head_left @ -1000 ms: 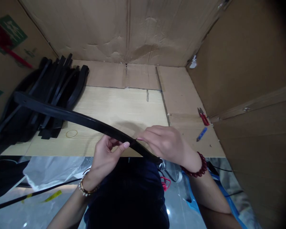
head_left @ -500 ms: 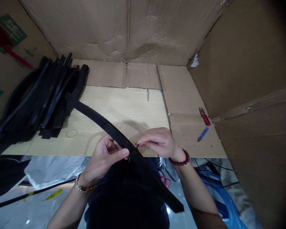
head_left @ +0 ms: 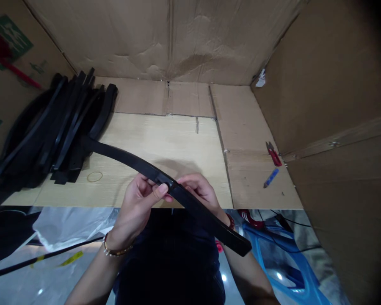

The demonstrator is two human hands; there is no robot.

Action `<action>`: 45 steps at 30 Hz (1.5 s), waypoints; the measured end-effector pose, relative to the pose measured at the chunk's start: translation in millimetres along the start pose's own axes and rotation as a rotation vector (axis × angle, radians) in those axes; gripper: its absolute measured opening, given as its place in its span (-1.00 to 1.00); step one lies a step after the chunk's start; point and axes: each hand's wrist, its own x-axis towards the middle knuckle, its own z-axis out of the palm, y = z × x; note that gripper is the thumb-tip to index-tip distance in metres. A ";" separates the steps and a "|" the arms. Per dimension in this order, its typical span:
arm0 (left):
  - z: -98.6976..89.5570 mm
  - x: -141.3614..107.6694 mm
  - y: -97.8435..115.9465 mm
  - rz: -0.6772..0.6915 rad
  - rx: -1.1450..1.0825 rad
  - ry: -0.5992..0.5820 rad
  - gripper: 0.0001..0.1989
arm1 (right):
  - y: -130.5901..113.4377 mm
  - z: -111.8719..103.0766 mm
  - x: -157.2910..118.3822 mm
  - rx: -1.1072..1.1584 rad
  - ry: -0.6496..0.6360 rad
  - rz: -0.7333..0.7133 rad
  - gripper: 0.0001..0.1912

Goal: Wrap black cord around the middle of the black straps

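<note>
Both my hands hold a long, curved black rubber strip [head_left: 130, 161] over the front edge of a pale wooden board [head_left: 165, 144]. My left hand [head_left: 136, 203] pinches it near the middle, with the thumb on top. My right hand [head_left: 195, 190] sits just beside it, fingers partly behind the strip. One end of the strip reaches toward a pile of similar black strips [head_left: 60, 127] at the left. The other end sticks out past my right wrist, which it partly hides.
A thin rubber band [head_left: 95, 176] lies on the board by the pile. Red-handled thread snips [head_left: 274, 155] and a small blue marker [head_left: 271, 178] lie on cardboard at the right. Cardboard walls [head_left: 168, 38] rise behind. Below the edge are white plastic sheeting [head_left: 71, 226] and a blue plastic object [head_left: 282, 262].
My right hand has moved left, closer to my left hand. The strip has swung flatter, its near end rising to the right. Its far end now stays nearer the pile.
</note>
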 end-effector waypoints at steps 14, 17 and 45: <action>2.9 -10.0 1.7 -0.151 0.003 -0.076 -0.84 | -29.9 -23.5 10.0 0.163 -0.244 0.240 -0.67; 2.5 -13.4 1.9 -0.190 -0.018 -0.083 -0.83 | -31.8 -22.8 8.8 0.224 -0.265 0.239 -0.73; 7.9 -11.7 5.6 -0.237 0.041 -0.135 -0.73 | -34.0 -22.7 -4.6 0.283 -0.155 0.225 -0.82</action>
